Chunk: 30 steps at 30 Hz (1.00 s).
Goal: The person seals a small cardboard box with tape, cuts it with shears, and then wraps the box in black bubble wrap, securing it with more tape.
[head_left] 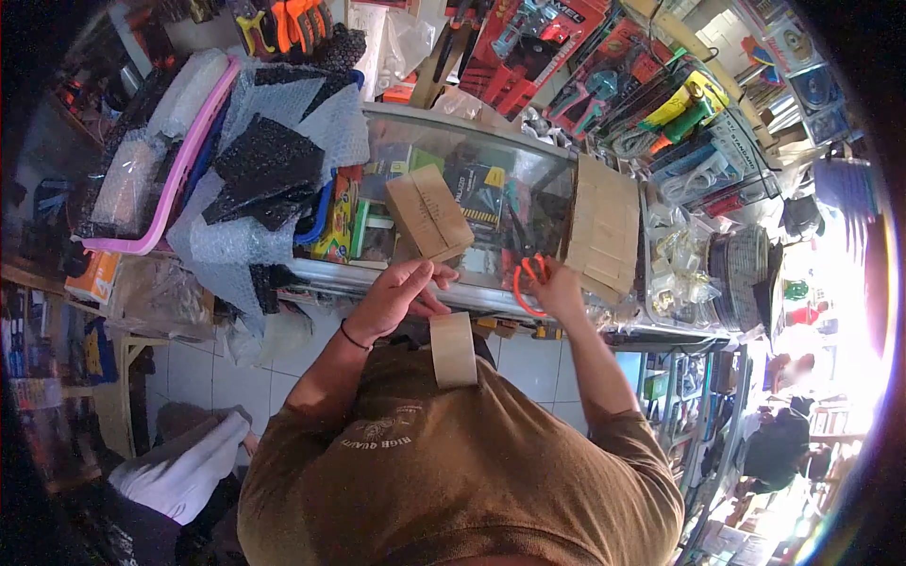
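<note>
My left hand (401, 297) is closed, its fingers at the upper edge of a wide roll of tan packing tape (454, 351) in front of my shirt. How far they reach into the roll is hidden. Just beyond these fingers, a small brown cardboard box (429, 213) rests on the glass counter (377, 121). Over the counter's near edge, my right hand (561, 291) is wrapped round the orange handles of a pair of scissors (528, 281). Their dark blades point away from me and are hard to make out against the glass.
A flattened cardboard piece (604, 226) lies on the counter at the right. Bubble wrap (330, 127) and a pink-rimmed basket (203, 118) crowd the left. Packaged tools (538, 47) stand behind. A person in a light top (184, 467) is at lower left.
</note>
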### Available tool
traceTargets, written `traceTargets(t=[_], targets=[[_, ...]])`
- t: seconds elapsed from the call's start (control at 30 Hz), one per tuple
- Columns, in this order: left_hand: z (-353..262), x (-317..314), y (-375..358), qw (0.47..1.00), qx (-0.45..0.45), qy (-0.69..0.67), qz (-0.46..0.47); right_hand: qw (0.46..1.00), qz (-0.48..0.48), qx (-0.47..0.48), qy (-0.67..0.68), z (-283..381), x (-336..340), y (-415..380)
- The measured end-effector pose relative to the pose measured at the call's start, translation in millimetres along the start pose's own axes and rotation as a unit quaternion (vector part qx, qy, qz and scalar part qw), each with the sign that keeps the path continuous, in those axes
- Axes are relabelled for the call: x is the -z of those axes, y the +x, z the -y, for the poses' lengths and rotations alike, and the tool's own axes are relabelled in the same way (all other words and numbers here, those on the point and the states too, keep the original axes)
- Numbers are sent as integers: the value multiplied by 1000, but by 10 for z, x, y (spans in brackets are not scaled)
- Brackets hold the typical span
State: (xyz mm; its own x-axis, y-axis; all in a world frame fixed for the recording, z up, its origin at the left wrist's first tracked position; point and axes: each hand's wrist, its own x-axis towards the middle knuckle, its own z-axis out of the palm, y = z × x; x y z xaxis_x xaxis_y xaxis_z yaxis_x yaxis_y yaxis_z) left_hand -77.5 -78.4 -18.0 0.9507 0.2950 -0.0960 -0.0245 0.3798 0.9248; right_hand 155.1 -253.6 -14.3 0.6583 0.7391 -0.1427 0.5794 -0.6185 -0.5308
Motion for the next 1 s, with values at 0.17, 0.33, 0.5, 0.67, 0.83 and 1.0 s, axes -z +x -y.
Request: traceTargets(t=[0.17,0.33,0.5,0.67,0.83,1.0], targets=[[-23,16,-32,1000,-5,-12,-21,995,-97,30,-7,-90,-300,86],[-33,44,-91,999,1,-7,-38,991,-75,107,11,124,-293,-176],[54,126,-129,996,-3,-28,-82,909,241,103,323,873,-178,-881],[3,122,-94,991,-39,-84,-94,927,187,130,299,916,-94,-887],[-51,146,-80,983,-49,-87,-153,980,20,196,30,504,-33,-511],[57,116,-132,988,-34,-74,-135,960,-103,212,-151,149,-154,-252]])
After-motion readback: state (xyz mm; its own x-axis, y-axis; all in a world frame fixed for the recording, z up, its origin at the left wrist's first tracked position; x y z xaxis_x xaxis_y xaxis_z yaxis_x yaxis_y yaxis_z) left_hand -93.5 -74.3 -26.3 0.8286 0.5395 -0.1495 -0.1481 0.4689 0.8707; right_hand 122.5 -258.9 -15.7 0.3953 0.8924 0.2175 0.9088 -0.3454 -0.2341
